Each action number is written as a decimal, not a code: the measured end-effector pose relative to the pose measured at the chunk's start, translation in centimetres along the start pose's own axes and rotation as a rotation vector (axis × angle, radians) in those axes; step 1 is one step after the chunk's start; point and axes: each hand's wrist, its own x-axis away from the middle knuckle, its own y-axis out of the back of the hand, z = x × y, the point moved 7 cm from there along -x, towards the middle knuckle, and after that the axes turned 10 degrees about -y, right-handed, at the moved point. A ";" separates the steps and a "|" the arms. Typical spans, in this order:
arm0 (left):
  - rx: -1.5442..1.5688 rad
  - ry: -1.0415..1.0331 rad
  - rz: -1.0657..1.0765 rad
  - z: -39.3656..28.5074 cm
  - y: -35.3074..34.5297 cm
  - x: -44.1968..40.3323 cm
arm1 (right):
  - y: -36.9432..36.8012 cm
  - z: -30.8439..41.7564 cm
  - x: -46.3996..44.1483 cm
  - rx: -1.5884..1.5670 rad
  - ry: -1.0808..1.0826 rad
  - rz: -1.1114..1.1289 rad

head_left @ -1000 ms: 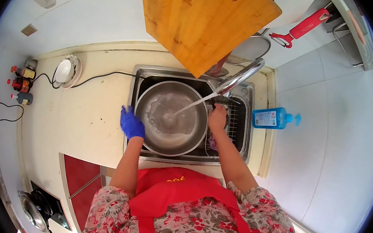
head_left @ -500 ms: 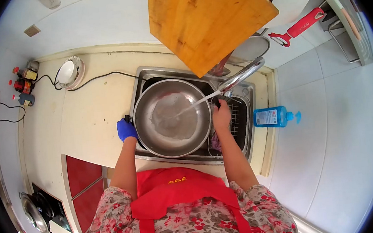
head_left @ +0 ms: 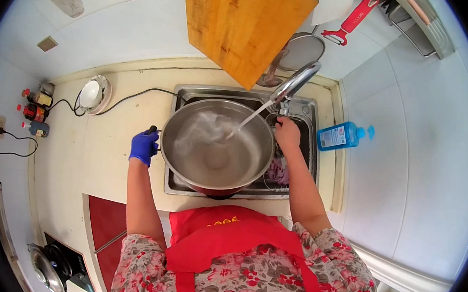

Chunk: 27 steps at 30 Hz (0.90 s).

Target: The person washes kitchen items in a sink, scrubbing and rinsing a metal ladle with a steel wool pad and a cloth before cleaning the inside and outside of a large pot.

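A large round steel pan (head_left: 214, 173) is held over the sink (head_left: 179, 187) with water swirling inside it. My left hand (head_left: 144, 146), in a blue glove, is closed around the pan's left handle. At the other side, my bare right hand (head_left: 287, 134) grips the right handle, which its fingers mostly hide. From the faucet (head_left: 298, 80) a stream of water runs into the right part of the pan. Behind the pan's right edge, a purple cloth-like item (head_left: 277, 173) lies in the sink beside a wire rack.
A wooden cutting board (head_left: 248, 25) leans over the back of the sink. To the right stands a blue soap bottle (head_left: 340, 136). Stacked bowls (head_left: 94, 95) and a black cord lie at the back left, with sauce bottles (head_left: 35, 113) farther left. A red peeler (head_left: 353, 18) hangs above.
The pan has been raised and tilted, appearing larger and shifted slightly right. Its water has swirled toward the back left. Both hands have moved with it, and the head view has shifted a little.
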 end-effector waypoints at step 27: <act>0.864 0.096 0.346 -14.8 -14.2 -1.4 | -14.7 -6.2 6.5 -0.295 -0.478 1.004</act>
